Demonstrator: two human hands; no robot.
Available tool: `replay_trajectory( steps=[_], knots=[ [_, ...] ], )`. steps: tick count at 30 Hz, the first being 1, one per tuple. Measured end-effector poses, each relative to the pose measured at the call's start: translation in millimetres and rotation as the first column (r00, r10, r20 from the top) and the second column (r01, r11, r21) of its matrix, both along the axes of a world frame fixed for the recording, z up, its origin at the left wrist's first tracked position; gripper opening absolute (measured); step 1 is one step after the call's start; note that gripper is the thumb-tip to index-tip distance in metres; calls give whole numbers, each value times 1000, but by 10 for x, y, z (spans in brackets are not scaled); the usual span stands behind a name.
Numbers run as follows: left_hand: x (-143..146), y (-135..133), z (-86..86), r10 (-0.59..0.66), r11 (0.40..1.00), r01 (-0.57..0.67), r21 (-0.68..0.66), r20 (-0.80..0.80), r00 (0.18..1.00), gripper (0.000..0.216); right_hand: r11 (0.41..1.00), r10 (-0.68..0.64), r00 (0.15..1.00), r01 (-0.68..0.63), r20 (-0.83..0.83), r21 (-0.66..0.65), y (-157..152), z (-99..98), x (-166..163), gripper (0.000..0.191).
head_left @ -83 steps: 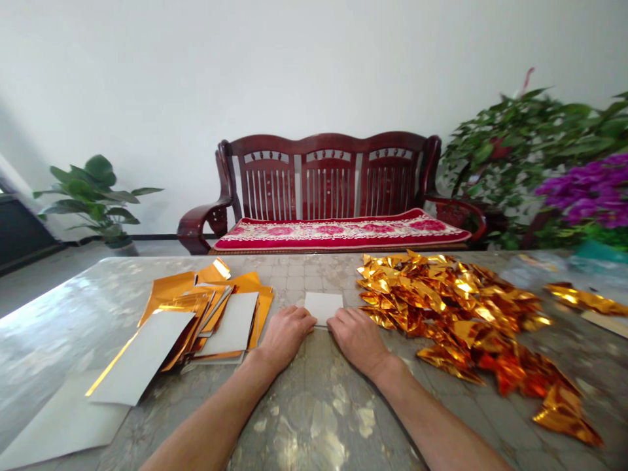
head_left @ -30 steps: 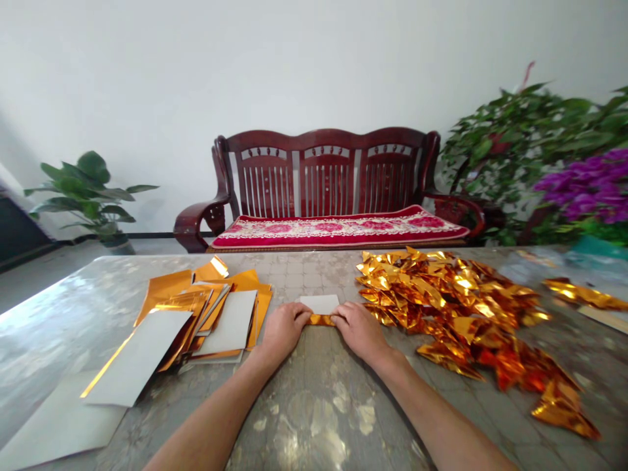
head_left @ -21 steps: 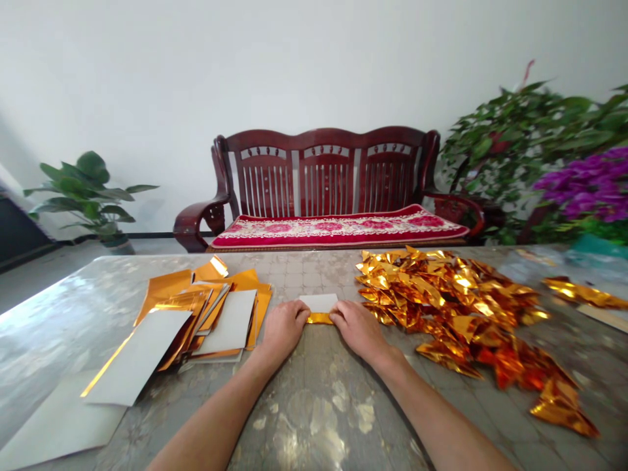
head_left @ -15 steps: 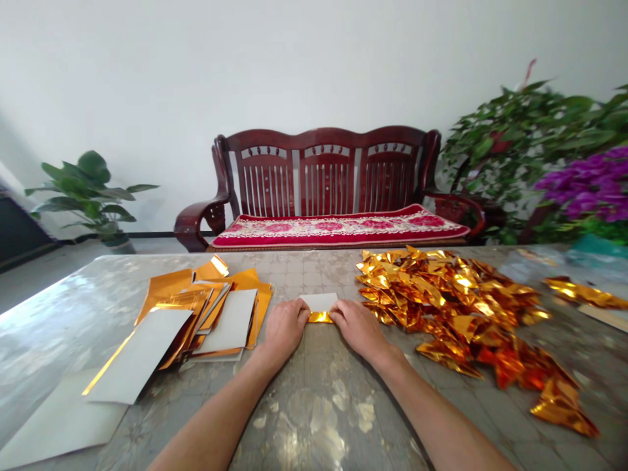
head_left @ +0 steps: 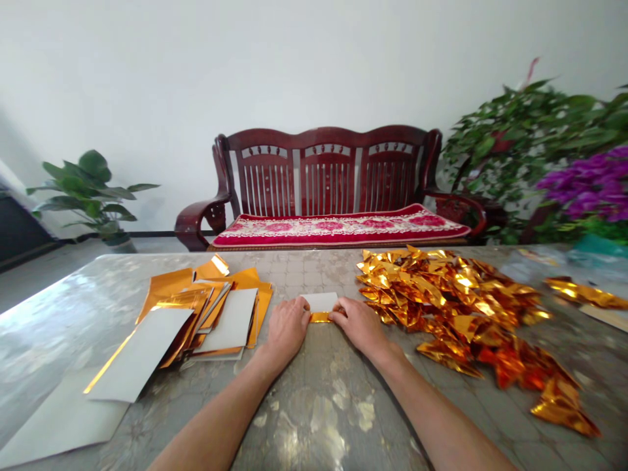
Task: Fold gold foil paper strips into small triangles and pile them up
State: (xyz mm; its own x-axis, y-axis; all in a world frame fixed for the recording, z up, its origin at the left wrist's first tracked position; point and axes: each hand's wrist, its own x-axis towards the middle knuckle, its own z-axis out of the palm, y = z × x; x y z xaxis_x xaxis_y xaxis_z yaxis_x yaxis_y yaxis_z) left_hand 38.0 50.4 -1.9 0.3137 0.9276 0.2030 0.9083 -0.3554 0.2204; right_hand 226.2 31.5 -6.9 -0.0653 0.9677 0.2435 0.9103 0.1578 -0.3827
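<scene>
A small sheet of gold foil paper (head_left: pixel 320 301) lies on the table between my hands, pale side up, with its near edge turned over into a shiny gold strip. My left hand (head_left: pixel 288 325) pinches the left end of that strip, fingers closed. At the right end, my right hand (head_left: pixel 360 325) grips the same fold between thumb and fingers. Left of my hands is a loose stack of gold foil sheets (head_left: pixel 265 307), some gold side up, some pale side up. To the right spreads a heap of folded gold foil pieces (head_left: pixel 456 294) with pointed ends.
The table (head_left: pixel 314 392) has a patterned, glossy cover. Behind it stands a dark wooden bench (head_left: pixel 326 180) with a red floral cushion (head_left: pixel 338 227). A potted plant (head_left: pixel 95 190) is at left; purple flowers (head_left: pixel 591 183) and clear plastic (head_left: pixel 530 261) are at right.
The gold strip at the near edge looks slightly narrower, and my fingers have curled a little more over it. Both hands stay in nearly the same place.
</scene>
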Motion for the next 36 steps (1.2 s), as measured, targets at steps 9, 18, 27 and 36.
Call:
replay_trajectory(
  steps=[9,18,27,36],
  knots=[
    [11,-7,-14,9,1000,-9,9,-24,1000,14,1000,-5,999,6,32,-14,-15,47,-13,18],
    [5,-13,-3,24,1000,-24,-7,-18,1000,14,1000,-16,994,18,108,-25,-23,54,-43,15],
    [-1,-65,42,-234,967,239,91,-55,971,26,997,-78,977,76,198,19,-44,33,-45,20],
    [182,-353,-86,-222,967,244,70,-234,947,32,958,190,943,-239,273,161,-81,11,-32,17]
  ],
)
